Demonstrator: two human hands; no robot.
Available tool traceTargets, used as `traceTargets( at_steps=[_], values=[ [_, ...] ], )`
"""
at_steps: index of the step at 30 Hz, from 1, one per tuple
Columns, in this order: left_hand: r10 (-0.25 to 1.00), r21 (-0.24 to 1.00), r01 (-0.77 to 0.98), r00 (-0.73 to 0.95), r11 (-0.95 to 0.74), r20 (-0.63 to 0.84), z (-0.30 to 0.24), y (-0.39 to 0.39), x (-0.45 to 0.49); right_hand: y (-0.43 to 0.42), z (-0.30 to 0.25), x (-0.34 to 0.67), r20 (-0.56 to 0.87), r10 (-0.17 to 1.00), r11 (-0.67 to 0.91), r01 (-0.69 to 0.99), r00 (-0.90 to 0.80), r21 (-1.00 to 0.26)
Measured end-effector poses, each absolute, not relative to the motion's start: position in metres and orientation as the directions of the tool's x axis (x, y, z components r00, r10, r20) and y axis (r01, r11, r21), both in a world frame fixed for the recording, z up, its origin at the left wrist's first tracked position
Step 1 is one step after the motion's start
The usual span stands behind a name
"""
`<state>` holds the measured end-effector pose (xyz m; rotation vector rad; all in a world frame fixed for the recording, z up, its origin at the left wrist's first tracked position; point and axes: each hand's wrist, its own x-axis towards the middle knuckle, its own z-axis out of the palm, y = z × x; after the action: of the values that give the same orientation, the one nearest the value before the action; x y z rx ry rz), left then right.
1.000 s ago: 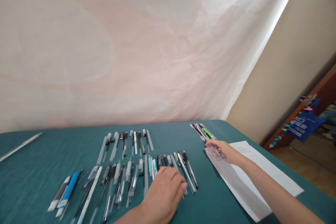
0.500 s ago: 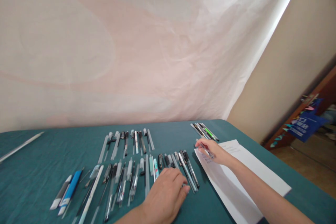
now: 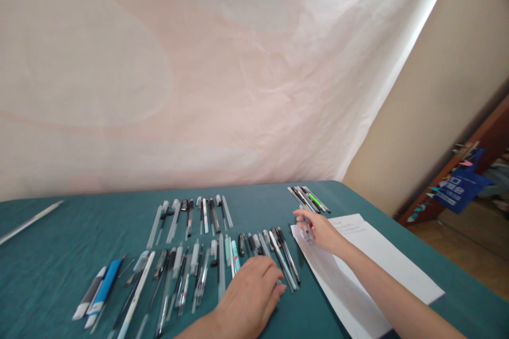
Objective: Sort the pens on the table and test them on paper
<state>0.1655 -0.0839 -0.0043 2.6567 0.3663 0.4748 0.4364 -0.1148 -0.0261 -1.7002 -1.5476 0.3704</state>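
Observation:
My right hand (image 3: 320, 230) is closed on a clear-barrelled pen (image 3: 306, 230), held up over the left edge of a sheet of paper (image 3: 338, 275). Low in the middle of the head view, my left hand (image 3: 250, 294) rests on the table with its fingers curled. It covers the lower ends of some pens, and whatever lies under its fingertips is hidden. Just right of it lie a white pen (image 3: 281, 254) and a dark-capped clear pen (image 3: 290, 254). A teal patterned pen (image 3: 236, 255) pokes out above its knuckles.
Pens, caps and refills spread left across the green tablecloth (image 3: 107, 228), including a blue eraser-like piece (image 3: 104, 291). Behind is a second row of pens (image 3: 204, 216). A small bunch (image 3: 309, 199) lies at the back right. A pale curtain (image 3: 199, 90) hangs behind the table.
My right hand has turned the pen from a slant to more upright and moved slightly, with its fingers shifting. My left hand stays almost still. The view has shifted slightly.

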Motion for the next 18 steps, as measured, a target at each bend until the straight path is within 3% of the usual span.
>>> traceTargets(
  at_steps=[7, 12, 18],
  values=[
    [0.284, 0.422, 0.129, 0.9, -0.897, 0.33, -0.008, -0.084, 0.165, -0.146, -0.008, 0.464, 0.208, 0.843, -0.094, 0.517, 0.496, -0.851],
    [0.252, 0.384, 0.118, 0.913, -0.916, 0.321, -0.008, -0.083, 0.167, -0.174, -0.02, 0.49, 0.274, 0.719, -0.185, 0.555, 0.639, -0.811],
    [0.213, 0.321, 0.115, 0.933, -0.94, 0.29, -0.006, -0.08, 0.169, -0.192, -0.039, 0.5, 0.177, 0.716, -0.151, 0.396, 0.676, -0.906]
  ],
)
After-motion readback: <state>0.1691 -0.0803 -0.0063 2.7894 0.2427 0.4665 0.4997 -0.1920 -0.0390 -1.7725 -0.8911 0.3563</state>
